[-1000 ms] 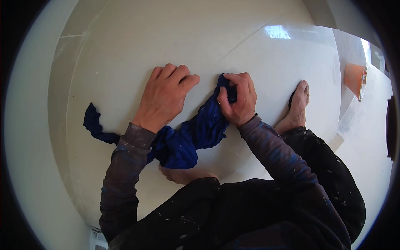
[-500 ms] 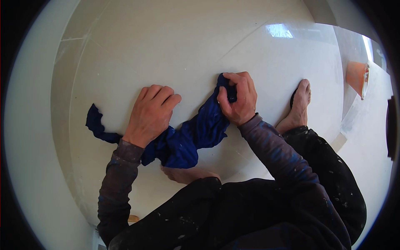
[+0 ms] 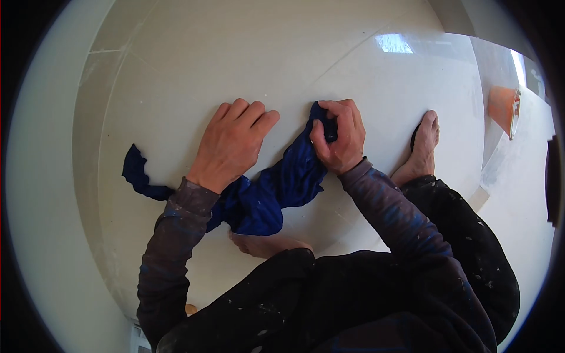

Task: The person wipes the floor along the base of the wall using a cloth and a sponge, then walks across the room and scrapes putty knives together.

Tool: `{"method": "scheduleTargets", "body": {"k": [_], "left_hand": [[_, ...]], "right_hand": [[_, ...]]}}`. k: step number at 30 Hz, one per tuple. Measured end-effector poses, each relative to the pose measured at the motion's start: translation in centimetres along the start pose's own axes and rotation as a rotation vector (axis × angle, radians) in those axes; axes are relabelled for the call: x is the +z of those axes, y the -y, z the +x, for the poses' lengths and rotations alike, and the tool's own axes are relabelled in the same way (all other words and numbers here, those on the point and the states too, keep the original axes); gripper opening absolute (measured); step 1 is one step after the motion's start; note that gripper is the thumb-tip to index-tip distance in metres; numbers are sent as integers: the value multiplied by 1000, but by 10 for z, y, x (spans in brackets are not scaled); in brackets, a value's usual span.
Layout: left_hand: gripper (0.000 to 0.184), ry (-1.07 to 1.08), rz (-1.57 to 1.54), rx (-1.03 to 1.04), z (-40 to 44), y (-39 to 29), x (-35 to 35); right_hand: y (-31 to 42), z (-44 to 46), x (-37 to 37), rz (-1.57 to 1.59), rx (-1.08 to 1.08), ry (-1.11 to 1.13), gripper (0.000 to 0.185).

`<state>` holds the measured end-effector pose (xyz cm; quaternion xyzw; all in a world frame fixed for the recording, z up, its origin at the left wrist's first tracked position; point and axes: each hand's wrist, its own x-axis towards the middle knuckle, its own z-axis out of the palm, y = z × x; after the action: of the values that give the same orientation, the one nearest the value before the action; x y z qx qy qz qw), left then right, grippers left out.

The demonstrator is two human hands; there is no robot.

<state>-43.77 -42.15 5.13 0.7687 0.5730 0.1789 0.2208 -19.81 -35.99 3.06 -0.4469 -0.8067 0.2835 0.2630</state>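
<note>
A crumpled dark blue cloth [image 3: 256, 206] lies on the glossy pale tiled floor [image 3: 235, 53], with a narrow end stretching out to the left. My right hand [image 3: 341, 135] pinches the cloth's upper right end between thumb and fingers. My left hand [image 3: 235, 141] is over the floor left of it, back upward, fingers curled down together; its fingertips and anything under them are hidden. My left wrist and sleeve pass over the middle of the cloth.
My bare feet are on the floor, one [image 3: 424, 144] at the right and one [image 3: 268, 244] below the cloth. An orange bucket [image 3: 502, 110] is at the far right. A pale wall [image 3: 47, 176] runs along the left side.
My left hand moved left and down, then back up and to the right. My right hand keeps its hold on the cloth, almost in the same place.
</note>
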Motion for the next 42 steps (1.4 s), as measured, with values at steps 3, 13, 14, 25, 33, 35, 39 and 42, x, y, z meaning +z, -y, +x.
{"method": "scheduleTargets", "body": {"k": [3, 13, 14, 25, 33, 35, 39, 42], "left_hand": [[37, 22, 15, 2, -12, 3, -2], [41, -12, -17, -39, -4, -4, 1], [41, -26, -5, -41, 3, -7, 4], [34, 40, 61, -35, -40, 0, -7], [28, 6, -29, -78, -73, 6, -12], [24, -37, -89, -143, -75, 4, -16], [18, -240, -337, -358, -80, 0, -15], [22, -268, -387, -484, -87, 0, -10]], "right_hand": [[0, -1, 1, -6, 14, 1, 42], [2, 0, 1, -11, 4, -8, 41], [3, 0, 1, -12, 3, -5, 41], [2, 0, 0, -3, 20, 6, 42], [4, 1, 0, 3, 43, 4, 40], [5, -1, 0, -3, 50, 4, 40], [6, 3, 2, -24, 21, 2, 36], [19, 9, 15, -42, -49, 6, 34]]}}
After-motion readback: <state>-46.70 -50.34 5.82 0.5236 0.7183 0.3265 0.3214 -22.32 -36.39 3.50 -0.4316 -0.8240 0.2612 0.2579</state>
